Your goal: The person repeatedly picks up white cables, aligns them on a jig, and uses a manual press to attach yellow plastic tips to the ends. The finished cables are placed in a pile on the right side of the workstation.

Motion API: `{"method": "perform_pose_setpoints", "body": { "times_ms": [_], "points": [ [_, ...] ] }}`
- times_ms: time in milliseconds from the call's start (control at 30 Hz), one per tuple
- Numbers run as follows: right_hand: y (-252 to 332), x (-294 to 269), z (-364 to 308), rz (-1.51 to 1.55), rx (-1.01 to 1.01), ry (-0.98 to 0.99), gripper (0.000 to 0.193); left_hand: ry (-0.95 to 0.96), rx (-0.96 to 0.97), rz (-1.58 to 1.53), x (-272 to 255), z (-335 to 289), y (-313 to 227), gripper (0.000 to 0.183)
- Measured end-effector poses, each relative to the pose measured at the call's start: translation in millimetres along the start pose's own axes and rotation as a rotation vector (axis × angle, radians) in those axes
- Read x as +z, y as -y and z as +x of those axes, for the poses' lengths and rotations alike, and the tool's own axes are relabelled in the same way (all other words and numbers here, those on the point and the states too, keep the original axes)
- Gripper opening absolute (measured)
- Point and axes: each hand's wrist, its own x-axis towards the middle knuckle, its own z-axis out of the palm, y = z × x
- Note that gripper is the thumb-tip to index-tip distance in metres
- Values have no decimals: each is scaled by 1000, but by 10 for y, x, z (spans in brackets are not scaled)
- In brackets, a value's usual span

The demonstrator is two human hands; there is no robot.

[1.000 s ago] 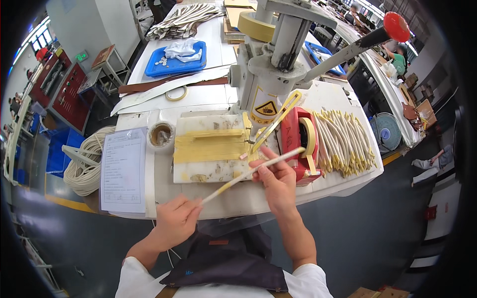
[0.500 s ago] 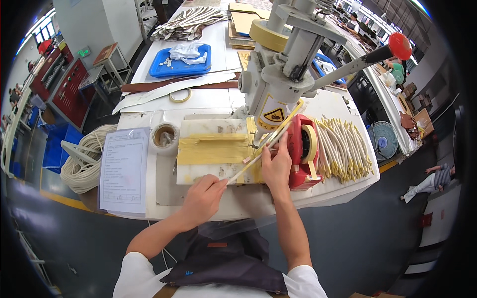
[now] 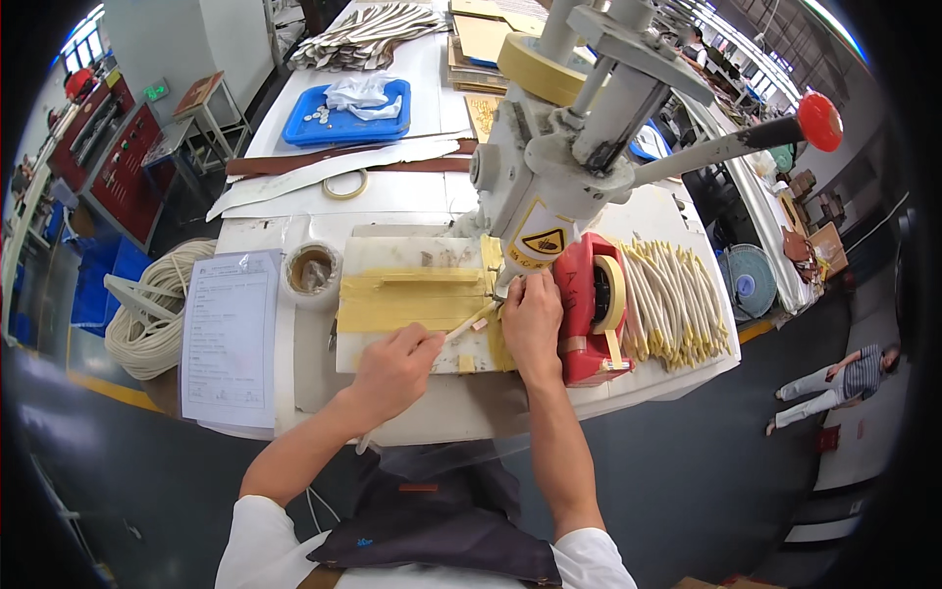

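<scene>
A thin cream cord (image 3: 467, 325) stretches between my hands, low over a white board (image 3: 407, 360) covered partly in yellow tape. My left hand (image 3: 397, 368) is closed on it near the board's front edge, and a pale end shows below that hand. My right hand (image 3: 533, 319) pinches its other part right beside the tip of a grey hand press (image 3: 530, 177); the fingers hide the cord there. The press has a long lever with a red knob (image 3: 819, 121). Touching or nearly touching my right hand is a red tape dispenser (image 3: 587, 304) with yellow tape.
Many cream cords with yellow-taped ends (image 3: 672, 304) lie right of the dispenser. Left are a clear tape roll (image 3: 312, 275), a printed sheet (image 3: 231, 339) and a cord coil (image 3: 147, 324). Behind sit a blue tray (image 3: 345, 128) and strips (image 3: 343, 172). A person (image 3: 844, 383) stands far right.
My right hand has come down-left to the press tip. The cord, which reached up past the press, has been drawn toward my left hand. The view has shifted slightly.
</scene>
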Motion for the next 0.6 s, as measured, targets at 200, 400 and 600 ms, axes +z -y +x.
{"method": "perform_pose_setpoints", "body": {
  "times_ms": [200, 400, 600],
  "points": [
    [48, -30, 40, 22, -40, -15, 14, 38, 28, 19, 30, 21, 17, 27],
    [48, -24, 103, 87, 10, 3, 17, 110, 104, 136, 40, 102, -19, 42],
    [-54, 38, 119, 54, 13, 0, 17, 171, 139, 201, 30, 155, -66, 47]
  ]
}}
